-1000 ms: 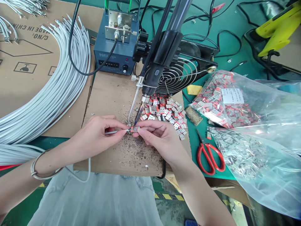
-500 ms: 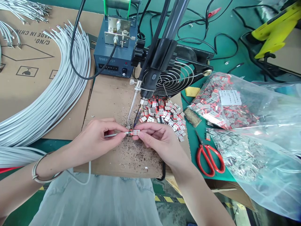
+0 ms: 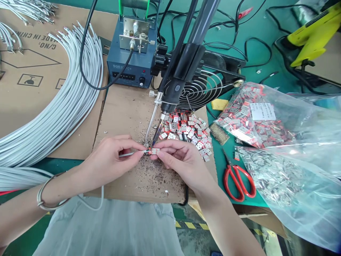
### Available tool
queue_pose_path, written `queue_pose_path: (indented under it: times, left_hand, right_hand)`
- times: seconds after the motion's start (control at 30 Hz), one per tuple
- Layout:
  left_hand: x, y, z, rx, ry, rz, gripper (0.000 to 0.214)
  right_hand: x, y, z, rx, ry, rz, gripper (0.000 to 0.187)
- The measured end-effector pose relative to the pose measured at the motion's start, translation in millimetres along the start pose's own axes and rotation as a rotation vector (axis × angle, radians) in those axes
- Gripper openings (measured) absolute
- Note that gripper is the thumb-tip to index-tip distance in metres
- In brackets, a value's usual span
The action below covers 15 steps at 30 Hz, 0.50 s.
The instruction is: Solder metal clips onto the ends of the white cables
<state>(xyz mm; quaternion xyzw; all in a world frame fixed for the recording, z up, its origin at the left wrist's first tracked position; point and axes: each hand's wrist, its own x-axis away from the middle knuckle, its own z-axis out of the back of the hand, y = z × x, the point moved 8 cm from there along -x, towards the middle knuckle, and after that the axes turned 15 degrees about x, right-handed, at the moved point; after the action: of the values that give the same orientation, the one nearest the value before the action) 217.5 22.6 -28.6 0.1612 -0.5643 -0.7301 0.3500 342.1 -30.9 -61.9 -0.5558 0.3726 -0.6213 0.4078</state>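
My left hand (image 3: 117, 156) pinches a white cable (image 3: 126, 154) close to its stripped end, where thin coloured wires show. Between the thumb and fingers of my right hand (image 3: 179, 158) is a small metal USB connector (image 3: 155, 151) with a red-orange back part. The wire ends meet the connector's back. Right above that joint stands the dark tip of a soldering iron (image 3: 157, 133), fixed in a stand. Beside it, a thin metal solder feed tube (image 3: 151, 122) points down at the same spot. Whether the tip touches the joint I cannot tell.
Loose USB connectors (image 3: 195, 131) lie behind my right hand, under a fan (image 3: 202, 89). A blue solder feeder (image 3: 130, 67) stands at the back. Cable bundles (image 3: 80, 85) lie left. Red-handled scissors (image 3: 239, 181), a sponge (image 3: 220, 104) and bags of parts (image 3: 277, 177) sit right.
The whole view has shifted very slightly. Both hands keep the same grip, with the cable end and connector still together under the iron tip.
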Motion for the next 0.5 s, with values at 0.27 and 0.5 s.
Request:
queue_pose_path:
  times: [0.27, 0.5]
  left_hand:
    - [0.5, -1.4, 0.9, 0.007, 0.019, 0.001, 0.017]
    - [0.7, 0.5, -0.4, 0.029, 0.009, 0.002, 0.017]
  right_hand:
    - [-1.7, 0.1, -0.2, -0.01, -0.015, 0.026, 0.01]
    - [-0.4, -0.8, -0.1, -0.04, -0.029, 0.047, 0.008]
